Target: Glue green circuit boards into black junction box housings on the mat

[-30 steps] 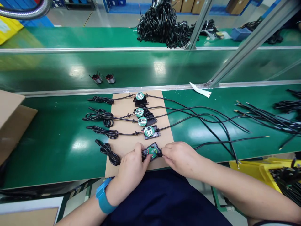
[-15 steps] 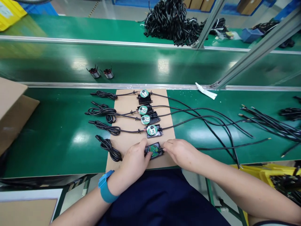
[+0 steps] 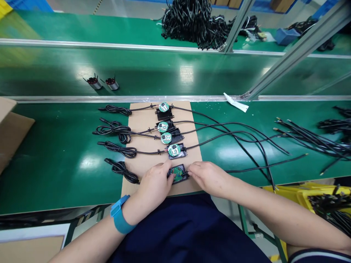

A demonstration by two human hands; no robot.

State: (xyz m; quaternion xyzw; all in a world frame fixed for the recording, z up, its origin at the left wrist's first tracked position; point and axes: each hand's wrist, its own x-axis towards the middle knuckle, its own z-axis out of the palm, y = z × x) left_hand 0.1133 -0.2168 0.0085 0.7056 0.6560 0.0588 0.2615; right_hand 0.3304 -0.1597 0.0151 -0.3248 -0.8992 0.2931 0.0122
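Note:
My left hand (image 3: 155, 181), with a blue band at the wrist, grips the left end of a small black plastic case (image 3: 181, 178). A green circuit board (image 3: 178, 174) lies inside that case, and my left thumb rests over its edge. At the case's right end, my right hand (image 3: 208, 178) pinches a black cable (image 3: 246, 170) where it meets the case; the fingertips are partly hidden. Beyond my hands, several similar cases with round green circuit boards (image 3: 174, 150) sit in a column on a cardboard sheet (image 3: 145, 160), each with cables to both sides.
Coiled black cables (image 3: 120, 168) lie left of the cardboard. Loose cables (image 3: 309, 140) spread to the right. Two metal motor parts (image 3: 112, 84) stand behind the ledge. A metal post (image 3: 287, 54) slants at right, an open carton (image 3: 16, 135) stands left, and a yellow bin (image 3: 296, 193) sits low right.
The camera view has shifted slightly, so the bench appears a little further left. Both hands keep their hold at the two ends of the case.

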